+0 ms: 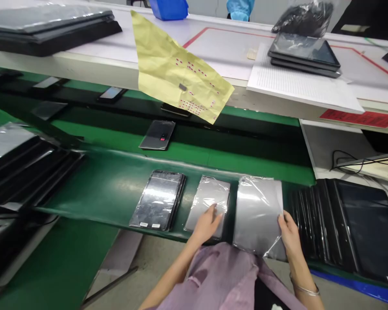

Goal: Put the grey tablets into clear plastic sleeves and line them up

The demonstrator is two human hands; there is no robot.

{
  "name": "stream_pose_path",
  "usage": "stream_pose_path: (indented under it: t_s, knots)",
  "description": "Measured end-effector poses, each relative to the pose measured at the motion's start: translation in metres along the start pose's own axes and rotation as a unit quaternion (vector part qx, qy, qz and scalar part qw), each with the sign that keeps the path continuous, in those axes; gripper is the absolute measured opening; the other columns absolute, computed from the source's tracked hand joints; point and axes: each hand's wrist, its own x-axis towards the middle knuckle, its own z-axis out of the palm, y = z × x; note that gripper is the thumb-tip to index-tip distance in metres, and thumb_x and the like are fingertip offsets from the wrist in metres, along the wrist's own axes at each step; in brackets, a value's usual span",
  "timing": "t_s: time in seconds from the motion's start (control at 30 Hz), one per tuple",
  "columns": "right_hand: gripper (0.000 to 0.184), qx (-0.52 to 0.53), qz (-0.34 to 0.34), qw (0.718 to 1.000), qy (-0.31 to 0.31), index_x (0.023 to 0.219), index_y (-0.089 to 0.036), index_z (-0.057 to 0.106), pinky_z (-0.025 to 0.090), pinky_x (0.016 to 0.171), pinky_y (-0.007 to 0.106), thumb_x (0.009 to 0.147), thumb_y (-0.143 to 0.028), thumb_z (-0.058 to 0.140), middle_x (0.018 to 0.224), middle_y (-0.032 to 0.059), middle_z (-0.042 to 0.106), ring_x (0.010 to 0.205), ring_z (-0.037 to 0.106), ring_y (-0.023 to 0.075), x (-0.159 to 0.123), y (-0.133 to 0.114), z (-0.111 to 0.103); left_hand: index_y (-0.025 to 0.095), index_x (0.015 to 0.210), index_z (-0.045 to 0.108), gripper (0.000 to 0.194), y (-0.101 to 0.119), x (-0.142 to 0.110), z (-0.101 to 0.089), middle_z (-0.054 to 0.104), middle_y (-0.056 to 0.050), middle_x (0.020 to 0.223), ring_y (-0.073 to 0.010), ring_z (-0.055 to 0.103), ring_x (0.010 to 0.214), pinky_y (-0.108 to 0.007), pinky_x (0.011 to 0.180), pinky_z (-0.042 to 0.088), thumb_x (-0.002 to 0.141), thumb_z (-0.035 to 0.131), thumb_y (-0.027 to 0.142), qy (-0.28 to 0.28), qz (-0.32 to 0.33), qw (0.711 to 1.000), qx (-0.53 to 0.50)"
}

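Observation:
My left hand (207, 223) rests with its fingers apart on a small silver tablet in clear plastic (210, 193). A larger silver tablet in a plastic sleeve (258, 211) is gripped along its right edge by my right hand (289, 232), thumb on top; the fingers beneath are partly hidden. To the left of both lies a short stack of dark-screened tablets (158, 198) with two white labels at the near end. Close by my right hand, a row of black tablets (330, 219) leans on edge, the outermost with its screen facing up.
Several large dark panels (22, 172) are piled at the left of the green bench (106, 185). Behind it, a green conveyor (194, 153) carries a dark device (158, 134). Yellow paper (177, 73) hangs off the shelf, which also bears tablets (304, 54) and a blue bin (170, 9).

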Motion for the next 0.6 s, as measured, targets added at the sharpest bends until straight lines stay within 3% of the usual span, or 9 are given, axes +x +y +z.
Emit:
stream_pose_path:
  t_s: [0.03, 0.1, 0.2, 0.3, 0.37, 0.43, 0.5, 0.6]
  knots:
    - [0.068, 0.013, -0.012, 1.000, 0.010, 0.108, -0.016, 0.059, 0.051, 0.069, 0.030, 0.069, -0.072, 0.063, 0.086, 0.0065, 0.071, 0.079, 0.064, 0.0230, -0.005, -0.011, 0.000, 0.017, 0.141, 0.043, 0.063, 0.019, -0.002, 0.007, 0.064, -0.014, 0.128, -0.0253, 0.064, 0.109, -0.035, 0.100, 0.045, 0.084, 0.063, 0.034, -0.024, 0.037, 0.999, -0.002]
    - [0.063, 0.036, -0.033, 0.998, 0.029, 0.107, -0.017, 0.061, 0.052, 0.078, 0.030, 0.072, -0.070, 0.061, 0.099, 0.0072, 0.071, 0.091, 0.064, 0.0232, -0.017, -0.034, -0.001, 0.014, 0.154, 0.018, 0.082, 0.054, -0.015, 0.018, 0.056, -0.017, 0.138, -0.0261, 0.063, 0.112, -0.037, 0.101, 0.047, 0.087, 0.059, 0.038, -0.070, 0.139, 0.988, -0.020]
    - [0.054, 0.085, -0.047, 0.993, 0.062, 0.112, -0.018, 0.062, 0.052, 0.085, 0.030, 0.078, -0.060, 0.063, 0.114, 0.0064, 0.069, 0.103, 0.063, 0.0238, -0.038, -0.066, -0.003, 0.016, 0.155, 0.013, 0.073, 0.094, -0.048, 0.024, 0.055, -0.014, 0.140, -0.0245, 0.056, 0.125, -0.036, 0.106, 0.045, 0.094, 0.049, 0.036, -0.034, 0.293, 0.955, -0.031]
    - [0.057, 0.131, -0.063, 0.985, 0.099, 0.125, -0.019, 0.060, 0.051, 0.090, 0.033, 0.080, -0.052, 0.067, 0.126, 0.0074, 0.065, 0.113, 0.061, 0.0264, -0.055, -0.089, -0.008, 0.023, 0.155, 0.009, 0.070, 0.115, -0.080, 0.015, 0.067, -0.009, 0.124, -0.0178, 0.068, 0.102, -0.029, 0.090, 0.056, 0.096, 0.046, 0.023, 0.016, 0.420, 0.907, 0.018]
    - [0.062, 0.146, -0.062, 0.980, 0.123, 0.130, -0.019, 0.058, 0.050, 0.094, 0.036, 0.079, -0.052, 0.068, 0.126, 0.0079, 0.065, 0.115, 0.060, 0.0280, -0.061, -0.094, -0.013, 0.026, 0.155, 0.015, 0.070, 0.124, -0.094, 0.006, 0.070, -0.008, 0.117, -0.0156, 0.070, 0.095, -0.025, 0.085, 0.058, 0.094, 0.047, 0.014, 0.046, 0.507, 0.859, 0.052]
    - [0.062, 0.150, -0.058, 0.974, 0.159, 0.129, -0.019, 0.060, 0.050, 0.093, 0.036, 0.077, -0.052, 0.069, 0.119, 0.0075, 0.069, 0.116, 0.060, 0.0290, -0.065, -0.090, -0.022, 0.027, 0.150, 0.032, 0.064, 0.130, -0.103, -0.002, 0.068, -0.009, 0.117, -0.0150, 0.069, 0.099, -0.022, 0.087, 0.057, 0.091, 0.049, 0.007, 0.049, 0.566, 0.820, 0.075]
    - [0.060, 0.133, -0.075, 0.971, 0.182, 0.126, -0.020, 0.062, 0.052, 0.089, 0.037, 0.076, -0.050, 0.072, 0.113, 0.0067, 0.071, 0.114, 0.061, 0.0298, -0.066, -0.080, -0.032, 0.026, 0.141, 0.047, 0.057, 0.135, -0.108, -0.007, 0.067, -0.009, 0.117, -0.0145, 0.068, 0.102, -0.020, 0.089, 0.056, 0.089, 0.050, 0.003, 0.039, 0.591, 0.801, 0.082]
    - [0.056, 0.110, -0.127, 0.972, 0.162, 0.125, -0.020, 0.064, 0.054, 0.083, 0.041, 0.076, -0.045, 0.075, 0.105, 0.0067, 0.074, 0.103, 0.065, 0.0309, -0.070, -0.065, -0.047, 0.026, 0.137, 0.052, 0.056, 0.135, -0.112, -0.010, 0.067, -0.009, 0.112, -0.0134, 0.070, 0.094, -0.018, 0.084, 0.058, 0.086, 0.055, 0.003, 0.035, 0.603, 0.794, 0.070]
